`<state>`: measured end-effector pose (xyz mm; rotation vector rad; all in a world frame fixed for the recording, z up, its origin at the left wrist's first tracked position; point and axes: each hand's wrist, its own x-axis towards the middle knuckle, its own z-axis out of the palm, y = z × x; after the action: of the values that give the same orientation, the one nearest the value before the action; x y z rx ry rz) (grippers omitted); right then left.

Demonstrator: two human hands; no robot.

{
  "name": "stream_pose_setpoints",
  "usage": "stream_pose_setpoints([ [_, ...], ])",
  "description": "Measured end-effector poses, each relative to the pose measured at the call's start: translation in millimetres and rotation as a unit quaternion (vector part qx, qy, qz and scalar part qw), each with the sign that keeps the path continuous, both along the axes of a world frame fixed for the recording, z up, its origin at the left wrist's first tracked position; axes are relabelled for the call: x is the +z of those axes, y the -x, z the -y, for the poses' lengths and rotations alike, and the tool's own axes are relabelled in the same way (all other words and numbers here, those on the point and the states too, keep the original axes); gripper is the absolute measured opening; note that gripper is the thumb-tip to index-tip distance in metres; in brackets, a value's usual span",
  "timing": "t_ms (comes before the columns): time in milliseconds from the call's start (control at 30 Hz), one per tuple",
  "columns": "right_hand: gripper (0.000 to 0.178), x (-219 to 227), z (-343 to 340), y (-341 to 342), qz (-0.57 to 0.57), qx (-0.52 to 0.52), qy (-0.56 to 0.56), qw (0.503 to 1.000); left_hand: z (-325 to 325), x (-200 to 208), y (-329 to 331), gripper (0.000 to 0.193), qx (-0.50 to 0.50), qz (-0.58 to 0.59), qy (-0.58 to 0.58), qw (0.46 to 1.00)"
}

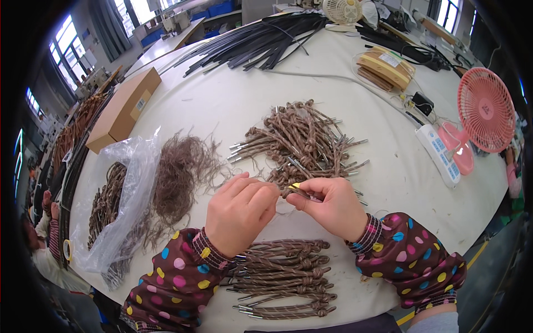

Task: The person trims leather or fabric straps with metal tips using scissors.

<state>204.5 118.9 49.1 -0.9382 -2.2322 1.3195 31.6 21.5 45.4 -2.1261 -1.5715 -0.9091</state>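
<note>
My left hand [239, 213] is closed in a pinch, its fingertips turned away, so what they grip cannot be made out. Close beside it, my right hand [336, 205] pinches a small yellow-and-black tool [296, 186] whose kind is unclear. A brown cord knot [286, 192] shows between the two hands, against the tool. Just beyond them lies a loose pile of knotted brown cords [302, 133] with metal tips. Below my hands, several similar knotted cords [294, 272] are laid in a row, knots to the right.
Left of my hands lie a tangle of brown thread scraps [180, 183] and a clear plastic bag [133, 194] of cords. A cardboard box [125, 108] stands behind. To the right are a power strip [438, 152] and pink fan [486, 111]; black strips [255, 41] lie at the back.
</note>
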Motion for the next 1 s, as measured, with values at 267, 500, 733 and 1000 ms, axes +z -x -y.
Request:
stream_pose_setpoints([
  [267, 0.038, -4.1, -12.4, -3.8, -0.053, 0.045, 0.137, 0.988, 4.7, -2.3, 2.3, 0.013, -0.005, 0.171, 0.094, 0.981],
  [500, 0.034, 19.0, -15.3, -7.4, -0.016, 0.069, -0.347, 0.935, 2.3, 0.3, 6.1, 0.017, -0.012, 0.095, 0.059, 0.994],
  [733, 0.025, 27.3, -11.6, -1.4, 0.027, 0.104, -0.459, 0.882, 4.2, 1.2, 4.6, 0.022, -0.007, 0.047, 0.055, 0.997],
  [1000, 0.023, 27.6, -10.6, 0.9, 0.046, 0.141, -0.584, 0.798, 5.0, 0.0, 6.0, 0.022, -0.019, -0.018, 0.074, 0.997],
])
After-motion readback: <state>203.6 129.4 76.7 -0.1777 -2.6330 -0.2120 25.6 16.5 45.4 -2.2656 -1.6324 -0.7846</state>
